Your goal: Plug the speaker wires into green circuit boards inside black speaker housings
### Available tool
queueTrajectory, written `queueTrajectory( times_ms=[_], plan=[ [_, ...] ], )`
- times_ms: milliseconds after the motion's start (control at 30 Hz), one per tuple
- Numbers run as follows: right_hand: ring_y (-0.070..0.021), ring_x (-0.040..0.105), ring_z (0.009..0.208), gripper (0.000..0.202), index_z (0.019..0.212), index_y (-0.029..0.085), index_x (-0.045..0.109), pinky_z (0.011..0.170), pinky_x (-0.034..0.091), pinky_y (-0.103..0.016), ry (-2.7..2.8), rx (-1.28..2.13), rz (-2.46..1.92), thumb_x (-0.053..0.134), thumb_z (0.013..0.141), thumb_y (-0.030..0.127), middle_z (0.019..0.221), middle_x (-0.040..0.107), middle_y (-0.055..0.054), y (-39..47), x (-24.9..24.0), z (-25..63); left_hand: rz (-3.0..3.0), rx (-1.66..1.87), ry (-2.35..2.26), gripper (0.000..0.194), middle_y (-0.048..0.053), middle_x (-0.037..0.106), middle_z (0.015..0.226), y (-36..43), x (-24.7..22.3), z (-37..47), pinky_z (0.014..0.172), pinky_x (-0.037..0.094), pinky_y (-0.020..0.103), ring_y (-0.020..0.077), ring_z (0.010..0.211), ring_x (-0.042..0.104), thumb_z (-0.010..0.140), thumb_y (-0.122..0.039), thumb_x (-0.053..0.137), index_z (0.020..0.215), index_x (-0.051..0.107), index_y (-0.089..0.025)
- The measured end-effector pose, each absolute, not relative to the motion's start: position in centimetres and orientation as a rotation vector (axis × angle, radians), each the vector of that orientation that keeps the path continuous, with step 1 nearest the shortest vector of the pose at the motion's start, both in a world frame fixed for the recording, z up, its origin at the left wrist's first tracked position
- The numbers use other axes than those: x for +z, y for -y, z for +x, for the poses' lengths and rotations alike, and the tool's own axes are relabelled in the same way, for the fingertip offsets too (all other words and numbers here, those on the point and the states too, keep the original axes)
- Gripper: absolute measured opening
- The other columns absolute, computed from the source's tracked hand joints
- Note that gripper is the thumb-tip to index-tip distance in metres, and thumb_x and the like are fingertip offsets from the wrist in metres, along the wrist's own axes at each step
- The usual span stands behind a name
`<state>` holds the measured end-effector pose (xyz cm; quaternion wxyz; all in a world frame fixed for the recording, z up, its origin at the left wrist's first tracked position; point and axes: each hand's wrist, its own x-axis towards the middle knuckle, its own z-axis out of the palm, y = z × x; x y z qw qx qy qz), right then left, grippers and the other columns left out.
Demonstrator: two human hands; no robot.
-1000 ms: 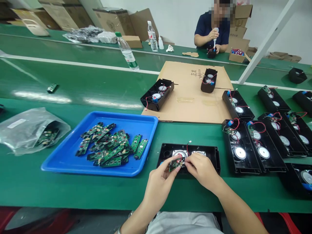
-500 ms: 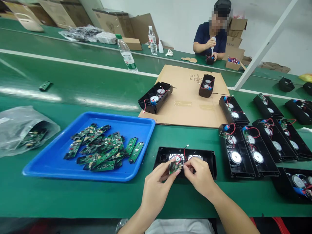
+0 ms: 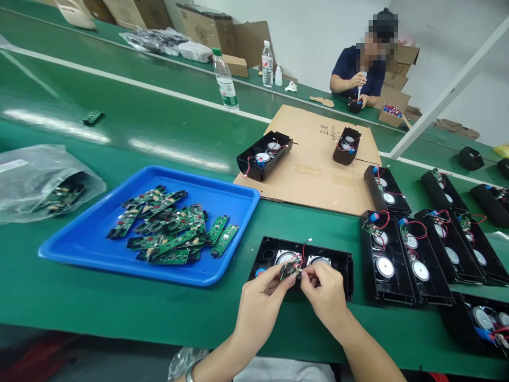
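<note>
My left hand [image 3: 260, 302] is closed on a small green circuit board [image 3: 289, 270], gripped between thumb and fingers. Against the board's right edge, my right hand [image 3: 328, 294] pinches a small wire plug, mostly hidden by the fingertips. Both hands are above a black speaker housing [image 3: 339, 261] that lies open side up, with two round speakers and red wires. A blue part [image 3: 260, 272] shows at its left end. To the left, a blue tray [image 3: 119, 272] holds a heap of similar green boards [image 3: 175, 233].
Several black housings [image 3: 385, 286] with wired speakers stand on the right. Two more housings [image 3: 264, 154] lie on a cardboard sheet [image 3: 318, 188]. A plastic bag [image 3: 35, 175] of boards is at left. Across the bench, a person [image 3: 358, 71] works on a black housing.
The camera view has shifted and tilted slightly. The circuit board is now tipped flatter between my hands, and the blue part at the housing's left end has come into sight.
</note>
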<state>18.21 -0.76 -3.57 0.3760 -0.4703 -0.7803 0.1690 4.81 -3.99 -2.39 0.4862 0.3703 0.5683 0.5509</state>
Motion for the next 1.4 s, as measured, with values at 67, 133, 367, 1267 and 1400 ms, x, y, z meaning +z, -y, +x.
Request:
queueTrajectory(
  times_ms=[67, 133, 367, 1267, 1400],
  plan=[
    [-0.0113, 0.051, 0.046, 0.023, 0.064, 0.018, 0.056, 0.045, 0.041, -0.022, 1.997, 0.395, -1.2, 0.045, 0.085, 0.017, 0.055, 0.057, -0.001, 0.8, -3.7, 18.2, 0.837, 1.37, -1.354, 0.017, 0.004, 0.077, 0.078, 4.0, -2.5, 5.1, 0.069, 0.063, 0.032, 0.0247, 0.071, 0.073, 0.07, -0.026, 0.069, 0.083, 0.074, -0.017],
    [-0.0125, 0.053, 0.047, 0.026, 0.066, 0.018, 0.059, 0.046, 0.043, -0.024, 2.022, 0.38, -1.173, 0.044, 0.087, 0.019, 0.055, 0.058, -0.001, 0.8, -3.7, 18.3, 0.805, 1.396, -1.329, 0.017, 0.004, 0.077, 0.08, 4.1, -2.6, 5.2, 0.07, 0.063, 0.032, 0.0243, 0.072, 0.073, 0.07, -0.026, 0.069, 0.084, 0.074, -0.017],
    [-0.0149, 0.061, 0.058, 0.023, 0.103, 0.017, 0.062, 0.055, 0.051, -0.026, 2.004, 0.623, -1.155, 0.045, 0.094, 0.03, 0.069, 0.066, -0.002, 0.4, -3.1, 18.8, 0.96, 1.373, -1.242, 0.015, 0.003, 0.076, 0.083, 3.7, -2.0, 4.1, 0.063, 0.064, 0.029, 0.0224, 0.069, 0.073, 0.074, -0.022, 0.064, 0.085, 0.074, -0.02],
    [-0.0142, 0.061, 0.058, 0.016, 0.076, 0.019, 0.065, 0.053, 0.047, -0.024, 1.967, 0.835, -1.438, 0.053, 0.086, 0.023, 0.082, 0.067, -0.005, -1.9, -2.5, 18.3, 1.383, 1.352, -1.455, 0.011, 0.003, 0.065, 0.073, 4.6, -1.6, 2.9, 0.054, 0.059, 0.019, 0.0146, 0.062, 0.067, 0.078, -0.022, 0.056, 0.079, 0.066, -0.018],
    [-0.0177, 0.063, 0.074, 0.019, 0.087, 0.021, 0.068, 0.064, 0.051, -0.027, 1.753, 0.893, -1.356, 0.051, 0.09, 0.029, 0.085, 0.069, -0.005, -0.3, -2.5, 20.2, 1.338, 1.315, -1.439, 0.012, 0.003, 0.071, 0.074, 3.9, -2.1, 3.6, 0.059, 0.06, 0.023, 0.0176, 0.065, 0.071, 0.079, -0.024, 0.055, 0.083, 0.065, -0.019]
  ],
)
